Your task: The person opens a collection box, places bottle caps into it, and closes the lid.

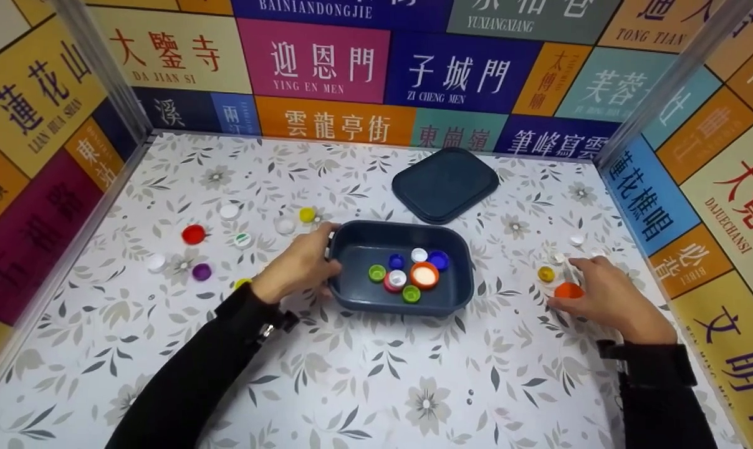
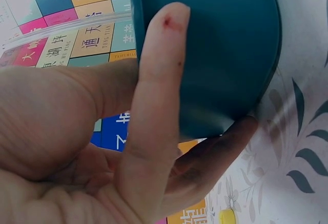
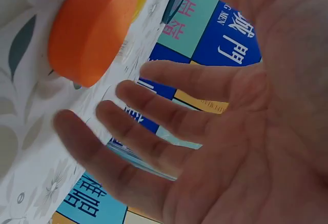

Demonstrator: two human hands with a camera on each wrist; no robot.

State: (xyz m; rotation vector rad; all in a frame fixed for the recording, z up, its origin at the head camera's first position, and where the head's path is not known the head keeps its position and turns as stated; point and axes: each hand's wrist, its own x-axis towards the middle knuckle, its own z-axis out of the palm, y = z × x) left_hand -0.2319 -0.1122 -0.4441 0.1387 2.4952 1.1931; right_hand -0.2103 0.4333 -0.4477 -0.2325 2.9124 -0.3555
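A dark blue-grey plastic box (image 1: 355,252) sits at the middle of the table with several bottle caps inside, among them a large orange-rimmed cap (image 1: 424,275), a green cap (image 1: 411,294) and a white cap (image 1: 397,279). My left hand (image 1: 302,262) grips its left end, one finger flat along the outer wall (image 2: 225,55) in the left wrist view. At the right, my right hand (image 1: 610,296) hovers with fingers spread around an orange cap (image 1: 568,290). In the right wrist view the palm is bare and the orange cap (image 3: 89,32) stands apart from the fingers.
The box's lid (image 1: 445,185) lies behind it. Left of the box are scattered caps, including a red cap (image 1: 193,234), a purple cap (image 1: 201,271) and a yellow cap (image 1: 306,214). Another yellow cap (image 1: 545,274) and white caps lie near my right hand. Printed panels wall the table.
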